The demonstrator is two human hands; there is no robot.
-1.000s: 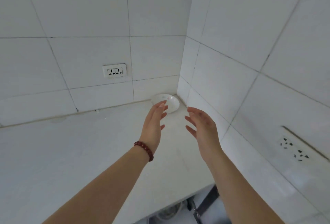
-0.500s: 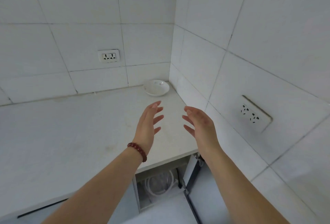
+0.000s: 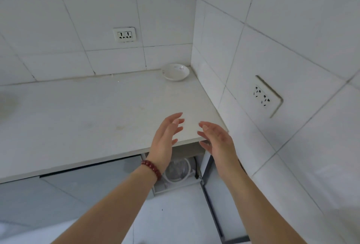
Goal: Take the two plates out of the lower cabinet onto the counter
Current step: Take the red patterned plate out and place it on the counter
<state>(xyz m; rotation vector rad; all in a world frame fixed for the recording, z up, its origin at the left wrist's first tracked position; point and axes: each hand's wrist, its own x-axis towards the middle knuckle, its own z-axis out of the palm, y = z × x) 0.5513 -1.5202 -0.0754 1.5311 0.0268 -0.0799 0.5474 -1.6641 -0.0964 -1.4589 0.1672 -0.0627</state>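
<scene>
Your white plate (image 3: 175,71), with a small faint motif inside its rim (too small to make out), sits on a white worktop (image 3: 87,119) marked by pale brownish smudges. White wall tiles (image 3: 109,10) carry thin grey grout lines; both sockets (image 3: 124,34) are white with black slots. A dark red bead bracelet (image 3: 152,168) rings your left wrist.

Plate (image 3: 175,72) on counter (image 3: 81,119), far right corner, below and right of wall socket (image 3: 124,34). Open cabinet (image 3: 181,168) beneath counter's front right edge.
</scene>
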